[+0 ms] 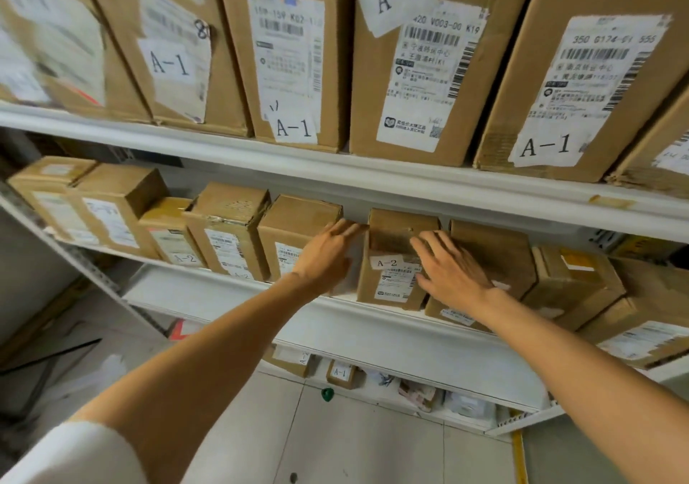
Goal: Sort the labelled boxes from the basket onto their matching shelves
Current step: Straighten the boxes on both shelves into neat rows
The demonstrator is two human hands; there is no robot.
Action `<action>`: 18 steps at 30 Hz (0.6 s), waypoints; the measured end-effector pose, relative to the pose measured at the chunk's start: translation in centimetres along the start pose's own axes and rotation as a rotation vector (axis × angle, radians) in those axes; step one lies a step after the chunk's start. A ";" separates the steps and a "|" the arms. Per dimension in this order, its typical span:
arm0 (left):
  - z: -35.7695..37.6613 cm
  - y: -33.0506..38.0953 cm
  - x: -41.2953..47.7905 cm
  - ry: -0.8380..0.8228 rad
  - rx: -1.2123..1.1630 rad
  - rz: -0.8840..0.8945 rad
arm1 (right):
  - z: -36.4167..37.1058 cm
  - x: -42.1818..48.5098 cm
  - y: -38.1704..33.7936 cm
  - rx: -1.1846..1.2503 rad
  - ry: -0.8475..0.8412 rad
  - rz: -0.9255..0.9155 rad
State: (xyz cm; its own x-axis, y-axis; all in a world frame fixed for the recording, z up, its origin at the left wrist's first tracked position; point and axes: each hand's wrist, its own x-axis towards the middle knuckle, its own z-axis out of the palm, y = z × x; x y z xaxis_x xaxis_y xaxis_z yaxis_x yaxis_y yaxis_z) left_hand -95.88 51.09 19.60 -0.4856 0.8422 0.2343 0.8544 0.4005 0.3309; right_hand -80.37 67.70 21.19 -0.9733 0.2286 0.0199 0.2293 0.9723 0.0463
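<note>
— Fingers (345, 231) of the left hand (323, 260) lie flat and loose against the left side of the A-2 box (391, 260), and the right hand (453, 271) rests spread open across its front right edge. Neither one is clenched around it.

— Where does the box sit?

— Upright on the middle shelf (231, 282), in the gap between two brown neighbours, its A-2 tag facing out.

— How should it handle?

— My guess is light and fairly stiff: plain corrugated card, dry and not slippery, though the top looks scuffed and a little crushed. Flat palms on the two side faces seem safest, rather than squeezing the worn top.

— What crowds it?

— The left neighbour box (298, 230) stands just beside it with a narrow gap where the left hand reaches. The right neighbour box (492, 252) touches or nearly touches, behind the right hand. Overhead, the upper shelf (335, 170) carries tall A-1 boxes (421, 73), leaving little headroom. Below, small A-1 parcels (340, 373) sit on the bottom shelf.
</note>
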 end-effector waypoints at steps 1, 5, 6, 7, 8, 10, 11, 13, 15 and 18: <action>-0.9 -1.7 -0.7 0.031 0.018 -0.020 | 0.1 1.0 -1.5 0.027 0.012 -0.022; -4.4 -9.1 -3.3 0.060 0.090 -0.135 | 0.6 4.8 -7.4 0.080 0.007 -0.045; -5.2 -10.9 -3.7 0.044 0.102 -0.164 | 0.7 5.8 -8.9 0.095 -0.007 -0.041; -5.9 -12.6 -4.1 0.009 0.126 -0.182 | 0.7 6.9 -10.3 0.111 -0.019 -0.034; -6.5 -14.3 -4.3 -0.046 0.170 -0.193 | 0.8 8.0 -11.6 0.128 -0.033 -0.025; -7.2 -17.4 -4.6 -0.175 0.297 -0.210 | 1.2 10.1 -14.1 0.152 -0.064 -0.009; -7.3 -18.8 -4.6 -0.220 0.342 -0.210 | 1.5 11.1 -15.2 0.161 -0.083 0.003; -7.5 -20.7 -4.4 -0.266 0.358 -0.199 | 2.0 13.1 -17.0 0.192 -0.125 0.048; -7.5 -21.5 -4.0 -0.257 0.378 -0.159 | 2.3 14.5 -18.2 0.201 -0.137 0.099; -7.1 -21.4 -3.5 -0.140 0.402 -0.108 | 2.6 14.9 -18.6 0.133 -0.079 0.150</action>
State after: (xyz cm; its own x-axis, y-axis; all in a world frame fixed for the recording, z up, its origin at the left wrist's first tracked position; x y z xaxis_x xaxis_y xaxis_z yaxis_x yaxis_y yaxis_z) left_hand -113.80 36.99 18.19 -0.5699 0.8176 0.0824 0.8177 0.5742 -0.0416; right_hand -99.19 53.18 18.01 -0.9273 0.3691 -0.0623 0.3733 0.9240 -0.0832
